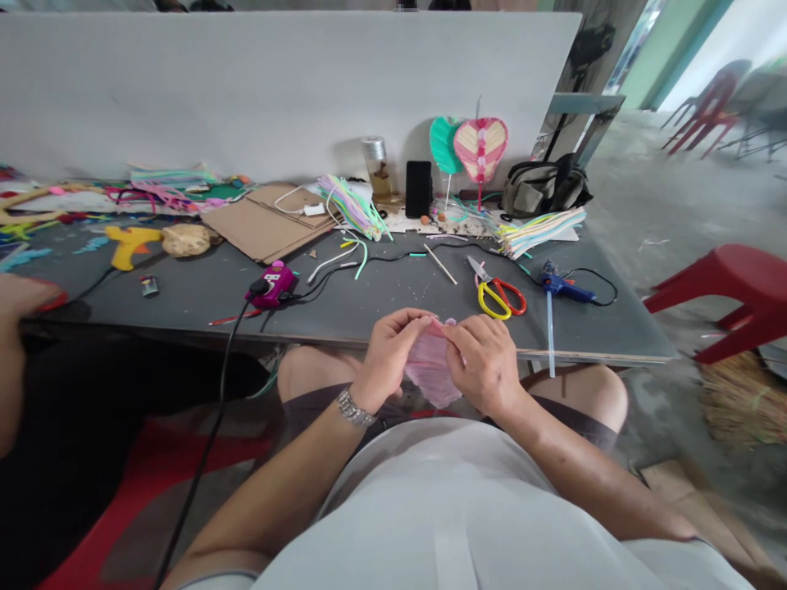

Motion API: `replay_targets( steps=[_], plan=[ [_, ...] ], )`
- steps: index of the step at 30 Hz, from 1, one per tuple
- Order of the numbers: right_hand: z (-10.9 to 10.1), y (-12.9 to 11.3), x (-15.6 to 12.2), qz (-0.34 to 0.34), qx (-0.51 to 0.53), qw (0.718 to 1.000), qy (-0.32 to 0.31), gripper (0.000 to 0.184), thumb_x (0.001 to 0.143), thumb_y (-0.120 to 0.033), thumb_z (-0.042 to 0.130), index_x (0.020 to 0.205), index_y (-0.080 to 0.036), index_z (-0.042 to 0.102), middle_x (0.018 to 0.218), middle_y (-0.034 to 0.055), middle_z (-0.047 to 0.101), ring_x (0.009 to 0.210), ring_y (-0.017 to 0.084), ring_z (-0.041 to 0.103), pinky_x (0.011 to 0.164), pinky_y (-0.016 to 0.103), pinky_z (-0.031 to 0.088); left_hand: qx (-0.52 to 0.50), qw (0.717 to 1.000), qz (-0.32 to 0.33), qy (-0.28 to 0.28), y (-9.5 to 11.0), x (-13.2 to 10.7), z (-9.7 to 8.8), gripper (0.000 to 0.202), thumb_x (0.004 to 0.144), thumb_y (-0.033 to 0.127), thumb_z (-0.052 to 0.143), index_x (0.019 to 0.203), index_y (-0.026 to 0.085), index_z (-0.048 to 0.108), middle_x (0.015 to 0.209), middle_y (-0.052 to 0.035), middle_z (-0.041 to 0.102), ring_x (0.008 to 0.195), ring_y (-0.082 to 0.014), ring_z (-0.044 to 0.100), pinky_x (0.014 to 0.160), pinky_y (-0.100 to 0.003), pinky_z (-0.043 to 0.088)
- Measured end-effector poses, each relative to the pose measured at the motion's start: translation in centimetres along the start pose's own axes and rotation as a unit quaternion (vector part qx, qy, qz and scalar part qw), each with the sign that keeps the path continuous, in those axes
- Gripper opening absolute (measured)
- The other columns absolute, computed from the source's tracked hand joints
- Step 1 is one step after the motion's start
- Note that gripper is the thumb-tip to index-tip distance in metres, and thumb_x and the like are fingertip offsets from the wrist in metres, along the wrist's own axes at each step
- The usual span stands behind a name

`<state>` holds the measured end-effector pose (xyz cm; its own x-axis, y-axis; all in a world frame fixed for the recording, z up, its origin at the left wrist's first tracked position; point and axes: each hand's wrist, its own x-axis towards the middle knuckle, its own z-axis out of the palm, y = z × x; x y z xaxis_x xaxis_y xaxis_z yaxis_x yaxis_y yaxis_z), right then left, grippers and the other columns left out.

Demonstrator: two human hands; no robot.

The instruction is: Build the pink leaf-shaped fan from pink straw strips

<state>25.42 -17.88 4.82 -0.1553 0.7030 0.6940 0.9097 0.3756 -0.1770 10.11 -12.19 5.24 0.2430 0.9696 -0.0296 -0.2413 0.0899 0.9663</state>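
Both hands meet over my lap at the table's front edge. My left hand [397, 348], with a metal watch [355, 407] on its wrist, pinches the upper edge of a pink ribbed leaf-shaped piece [434, 381]. On the other side of the same edge, my right hand [485, 356] grips it with thumb and fingers. The piece hangs down between the hands, partly hidden by them. Just beyond my right hand lie scissors [495, 299] with one yellow and one red handle. A blue glue gun [562, 284] with a long glue stick lies further right.
A magenta power adapter [271, 285] with cables sits left on the table [381, 303]. Behind are a phone [419, 188], a jar [379, 168], pastel strip bundles [541, 233] and heart-shaped fans [481, 150]. A neighbour's arm [18, 303] is left, near a yellow glue gun [126, 246].
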Motion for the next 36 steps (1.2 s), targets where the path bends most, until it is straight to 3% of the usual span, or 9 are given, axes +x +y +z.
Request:
replay_targets(
  steps=[5,15,25,36],
  plan=[
    [-0.1,0.1,-0.1,-0.008,-0.037,0.999,0.000,0.022,0.098,-0.013,0.053,0.085,-0.022,0.070,0.077,0.0042,0.064,0.078,0.020,0.054,0.074,0.035,0.035,0.013,1.000,-0.009,0.000,0.3,0.2,0.4,0.019,0.074,0.036,0.080,0.073,0.017,0.076,0.076,-0.0033,0.074,0.074,-0.0165,0.065,0.072,-0.026,0.049],
    [-0.2,-0.1,0.1,-0.020,-0.039,0.999,0.027,0.019,0.096,-0.012,0.055,0.086,-0.020,0.069,0.077,0.0046,0.067,0.075,0.020,0.054,0.071,0.035,0.033,0.140,0.990,0.014,0.005,1.3,0.8,0.3,0.017,0.071,0.033,0.076,0.067,0.017,0.073,0.068,-0.0009,0.070,0.066,-0.0138,0.058,0.063,-0.024,0.043],
    [-1.0,1.3,-0.7,-0.044,-0.022,0.998,0.034,0.020,0.098,-0.008,0.058,0.093,-0.021,0.073,0.089,0.0030,0.073,0.082,0.017,0.058,0.078,0.035,0.034,0.185,0.982,0.033,-0.005,1.1,1.1,-0.2,0.019,0.077,0.034,0.070,0.071,0.016,0.074,0.073,-0.0028,0.073,0.071,-0.0158,0.062,0.065,-0.025,0.044],
    [-2.2,2.4,0.4,-0.097,-0.074,0.992,-0.040,0.023,0.100,-0.011,0.056,0.090,-0.022,0.074,0.091,0.0042,0.065,0.081,0.018,0.048,0.077,0.035,0.028,0.211,0.977,0.028,-0.011,1.6,0.9,-0.1,0.017,0.077,0.031,0.068,0.073,0.017,0.075,0.071,-0.0015,0.071,0.067,-0.0136,0.058,0.061,-0.024,0.040]
  ],
)
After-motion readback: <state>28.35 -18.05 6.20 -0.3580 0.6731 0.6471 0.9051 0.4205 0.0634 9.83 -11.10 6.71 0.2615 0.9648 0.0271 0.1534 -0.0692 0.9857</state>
